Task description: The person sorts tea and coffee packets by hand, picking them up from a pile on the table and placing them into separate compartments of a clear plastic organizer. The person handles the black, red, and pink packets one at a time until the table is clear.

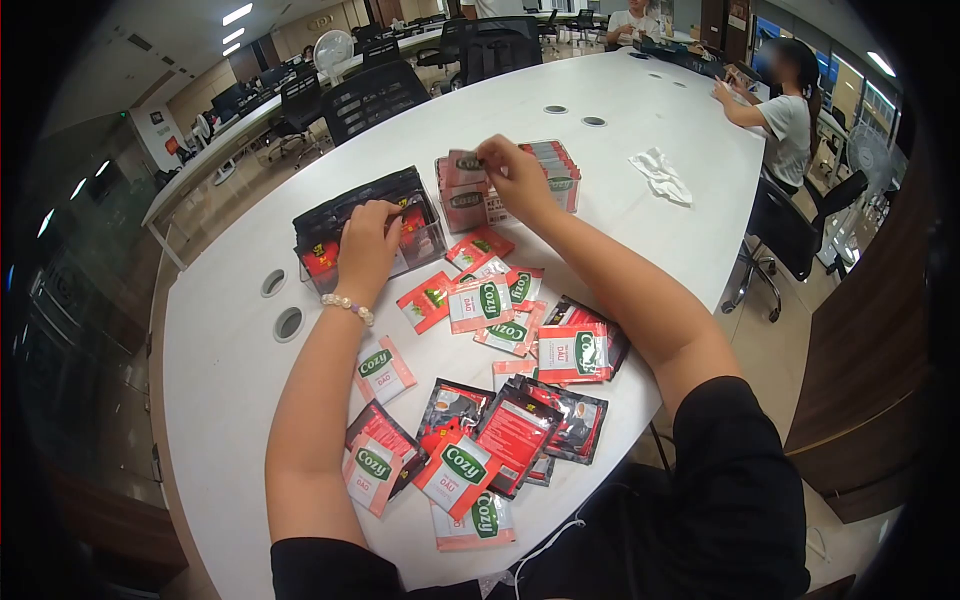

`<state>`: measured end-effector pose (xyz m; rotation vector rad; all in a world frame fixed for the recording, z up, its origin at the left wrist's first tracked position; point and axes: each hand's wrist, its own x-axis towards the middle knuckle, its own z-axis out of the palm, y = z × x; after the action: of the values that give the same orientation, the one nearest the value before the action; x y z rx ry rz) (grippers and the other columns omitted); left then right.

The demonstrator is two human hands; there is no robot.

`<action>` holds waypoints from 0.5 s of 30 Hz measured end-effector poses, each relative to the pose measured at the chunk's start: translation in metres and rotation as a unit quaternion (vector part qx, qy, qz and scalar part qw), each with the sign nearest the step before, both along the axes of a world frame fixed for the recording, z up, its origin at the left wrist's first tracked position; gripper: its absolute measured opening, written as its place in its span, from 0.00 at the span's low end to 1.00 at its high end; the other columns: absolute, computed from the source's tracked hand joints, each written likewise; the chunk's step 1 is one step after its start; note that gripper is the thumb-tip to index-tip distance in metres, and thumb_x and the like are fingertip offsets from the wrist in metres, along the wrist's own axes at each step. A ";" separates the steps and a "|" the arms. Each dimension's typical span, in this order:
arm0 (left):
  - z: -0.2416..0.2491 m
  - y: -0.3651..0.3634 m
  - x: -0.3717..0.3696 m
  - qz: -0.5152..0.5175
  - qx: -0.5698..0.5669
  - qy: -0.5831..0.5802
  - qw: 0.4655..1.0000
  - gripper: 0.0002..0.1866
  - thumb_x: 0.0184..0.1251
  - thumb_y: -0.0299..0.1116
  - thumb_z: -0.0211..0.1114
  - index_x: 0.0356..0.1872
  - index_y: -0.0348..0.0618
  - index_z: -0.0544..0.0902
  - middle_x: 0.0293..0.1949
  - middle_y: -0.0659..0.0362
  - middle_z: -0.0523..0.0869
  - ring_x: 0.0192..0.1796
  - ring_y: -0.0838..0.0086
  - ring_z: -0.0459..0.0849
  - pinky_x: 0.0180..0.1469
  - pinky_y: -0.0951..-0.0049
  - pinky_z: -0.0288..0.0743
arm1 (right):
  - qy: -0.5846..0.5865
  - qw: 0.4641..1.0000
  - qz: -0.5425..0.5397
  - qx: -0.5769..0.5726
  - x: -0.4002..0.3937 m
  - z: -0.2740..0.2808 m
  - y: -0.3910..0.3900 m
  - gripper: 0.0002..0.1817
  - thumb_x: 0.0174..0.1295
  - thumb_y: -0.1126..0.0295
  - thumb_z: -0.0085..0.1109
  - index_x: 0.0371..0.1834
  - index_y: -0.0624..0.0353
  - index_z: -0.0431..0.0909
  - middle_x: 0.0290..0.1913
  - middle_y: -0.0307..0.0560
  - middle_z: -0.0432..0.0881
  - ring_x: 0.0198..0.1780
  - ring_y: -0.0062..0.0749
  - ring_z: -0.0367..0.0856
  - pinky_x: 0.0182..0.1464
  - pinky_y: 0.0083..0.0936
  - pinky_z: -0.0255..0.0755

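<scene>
My left hand point(366, 248), with a bead bracelet at the wrist, reaches into a dark clear-walled organiser box point(345, 212) and its fingers rest on red-and-black sachets point(320, 258) inside. My right hand point(512, 176) pinches a pink Cozy tea sachet point(467, 162) over a second clear box point(560, 180) filled with upright pink sachets. Loose pink Cozy sachets point(480, 302) and dark red-and-black sachets point(515, 428) lie scattered on the white table point(230, 390) between my forearms.
A crumpled white tissue point(660, 175) lies right of the boxes. Round cable holes point(288, 323) sit at the left and far middle. A person in a white shirt point(785, 120) sits at the far right edge. Black office chairs point(370, 95) line the far side.
</scene>
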<state>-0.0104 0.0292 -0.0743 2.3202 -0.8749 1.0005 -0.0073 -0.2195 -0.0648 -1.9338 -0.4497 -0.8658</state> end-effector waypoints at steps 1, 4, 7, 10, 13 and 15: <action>0.000 0.000 0.001 -0.001 0.000 0.000 1.000 0.07 0.60 0.28 0.62 0.40 0.42 0.79 0.35 0.58 0.80 0.41 0.63 0.78 0.47 0.64 0.71 | 0.012 1.000 -0.006 -0.027 0.003 -0.007 0.000 0.10 0.62 0.79 0.52 0.45 0.56 0.74 0.38 0.48 0.83 0.41 0.37 0.82 0.42 0.30 0.72; 0.000 0.000 0.000 0.000 0.004 -0.002 1.000 0.07 0.60 0.28 0.62 0.40 0.42 0.79 0.35 0.58 0.80 0.41 0.64 0.78 0.47 0.64 0.71 | 0.057 0.992 -0.007 -0.115 0.004 -0.019 0.000 0.11 0.63 0.72 0.51 0.48 0.50 0.75 0.40 0.54 0.82 0.42 0.53 0.79 0.43 0.42 0.70; 0.000 0.000 0.001 0.000 0.008 -0.007 1.000 0.07 0.60 0.28 0.62 0.39 0.42 0.79 0.36 0.58 0.80 0.40 0.64 0.78 0.47 0.64 0.71 | 0.065 0.991 0.003 -0.116 0.001 -0.016 0.009 0.14 0.63 0.77 0.51 0.51 0.53 0.73 0.41 0.53 0.81 0.41 0.51 0.79 0.44 0.35 0.71; -0.001 0.000 0.002 0.003 0.010 -0.008 1.000 0.07 0.61 0.28 0.62 0.39 0.42 0.79 0.36 0.58 0.80 0.40 0.64 0.78 0.47 0.65 0.71 | 0.082 0.986 0.012 -0.145 -0.005 -0.011 0.012 0.16 0.61 0.78 0.51 0.53 0.54 0.73 0.43 0.55 0.80 0.44 0.51 0.79 0.45 0.35 0.71; -0.001 0.000 0.002 0.005 0.010 -0.004 1.000 0.07 0.61 0.29 0.62 0.39 0.42 0.79 0.36 0.58 0.80 0.40 0.65 0.78 0.46 0.65 0.70 | 0.018 0.986 0.014 -0.163 -0.003 -0.014 0.012 0.16 0.60 0.74 0.52 0.52 0.56 0.73 0.43 0.56 0.80 0.45 0.49 0.79 0.46 0.35 0.72; -0.001 0.000 0.002 0.004 0.009 -0.004 1.000 0.07 0.61 0.29 0.62 0.39 0.42 0.79 0.36 0.58 0.80 0.41 0.65 0.78 0.46 0.65 0.70 | 0.027 0.974 -0.010 -0.226 0.005 -0.019 0.010 0.15 0.60 0.70 0.55 0.50 0.55 0.74 0.42 0.53 0.79 0.45 0.47 0.79 0.47 0.35 0.71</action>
<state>-0.0086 0.0289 -0.0751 2.3384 -0.8821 1.0092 -0.0025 -0.2092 -0.0843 -2.3740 -0.6378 -0.7673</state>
